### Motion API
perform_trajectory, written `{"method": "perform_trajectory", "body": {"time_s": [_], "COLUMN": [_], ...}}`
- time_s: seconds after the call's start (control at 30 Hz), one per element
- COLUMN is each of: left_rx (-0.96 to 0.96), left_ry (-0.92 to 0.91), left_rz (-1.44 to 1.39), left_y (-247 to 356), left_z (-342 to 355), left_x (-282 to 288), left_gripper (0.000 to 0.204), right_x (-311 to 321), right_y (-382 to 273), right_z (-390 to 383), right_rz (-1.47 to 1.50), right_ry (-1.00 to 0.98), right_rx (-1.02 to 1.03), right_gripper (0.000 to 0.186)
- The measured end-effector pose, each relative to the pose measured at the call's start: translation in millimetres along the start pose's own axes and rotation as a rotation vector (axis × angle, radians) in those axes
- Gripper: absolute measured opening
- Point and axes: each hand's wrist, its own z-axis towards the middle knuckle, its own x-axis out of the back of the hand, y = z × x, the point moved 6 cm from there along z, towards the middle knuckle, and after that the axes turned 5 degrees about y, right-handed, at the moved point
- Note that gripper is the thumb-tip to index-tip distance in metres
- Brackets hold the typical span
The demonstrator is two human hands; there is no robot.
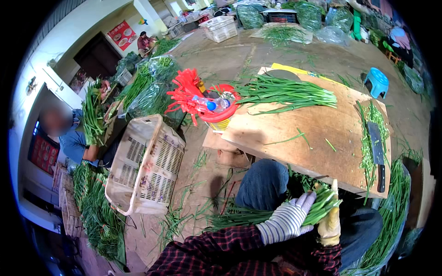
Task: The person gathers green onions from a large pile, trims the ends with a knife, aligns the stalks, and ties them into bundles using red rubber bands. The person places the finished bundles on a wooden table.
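Observation:
My left hand point(287, 216), in a striped glove, is wrapped over a bundle of long green stems point(317, 207) held low in front of me. My right hand point(329, 221), in a pale yellow glove, is upright against the bundle's white ends, fingers stretched out. Just beyond is a wooden board point(276, 133) bearing a second bundle point(294, 96), chopped pieces point(368, 147) and a cleaver point(375, 145) at the right. A bucket point(216, 120) with red strips point(184, 87) and a plastic bottle point(221, 106) stands by the board's left.
A white plastic crate point(156, 175) stands left, beside green piles point(96, 216) and a seated co-worker point(76, 142) holding greens. Another pile point(386, 230) lies right. Farther off are a blue stool point(376, 83), wrapped bales point(308, 18), crates point(218, 27) and other people point(145, 43).

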Motion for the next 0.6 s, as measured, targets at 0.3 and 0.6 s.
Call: {"method": "perform_trajectory", "body": {"time_s": [0.3,0.6], "left_rx": [-0.184,0.448], "left_ry": [-0.064,0.162], "left_rz": [-0.121,-0.892], "left_y": [-1.3,-212.4], "left_z": [-23.8,-54.3], "left_x": [-13.0,139.6], "left_gripper": [0.083,0.036], "right_x": [55.8,58.0], "right_y": [28.6,37.6], "right_z": [4.6,-3.2], "right_rz": [-0.012,0.081], "right_ry": [0.358,0.438], "right_rx": [-0.094,-0.14], "right_gripper": [0.034,0.037]}}
